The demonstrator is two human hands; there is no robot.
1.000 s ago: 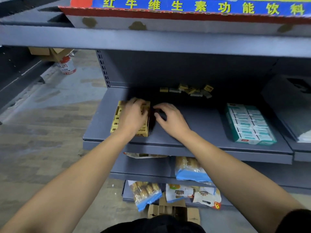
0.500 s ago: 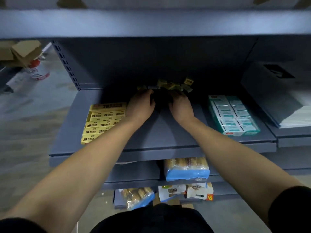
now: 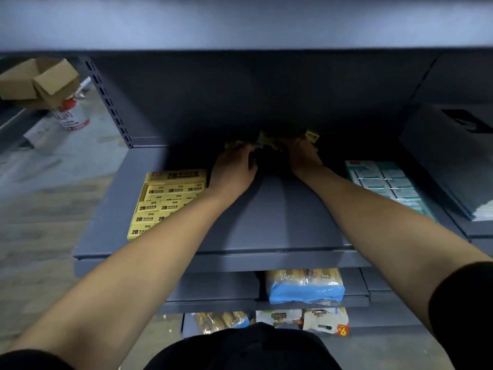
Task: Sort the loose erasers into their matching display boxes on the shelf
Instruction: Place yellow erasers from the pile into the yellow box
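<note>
Several loose erasers (image 3: 270, 138) in yellow wrappers lie in a small pile at the dark back of the grey shelf (image 3: 266, 222). My left hand (image 3: 234, 168) reaches to the pile's left side, its fingers bent toward the erasers. On the pile's right side is my right hand (image 3: 304, 160), with its fingertips lost in the shadow among the erasers. Whether either hand holds an eraser is not visible. A yellow display box (image 3: 170, 194) of 2B erasers lies at the shelf's left. At the right lies a teal and white display box (image 3: 384, 182) of erasers.
The upper shelf (image 3: 240, 22) hangs low over the hands. A dark box (image 3: 450, 156) stands on the neighbouring shelf at the right. Bagged snacks (image 3: 306, 287) fill the lower shelves. A cardboard box (image 3: 40, 81) and a can (image 3: 70, 116) sit at the far left.
Both hands left the yellow box area and moved back to the loose pile at the rear of the shelf. My head has come closer and lower.
</note>
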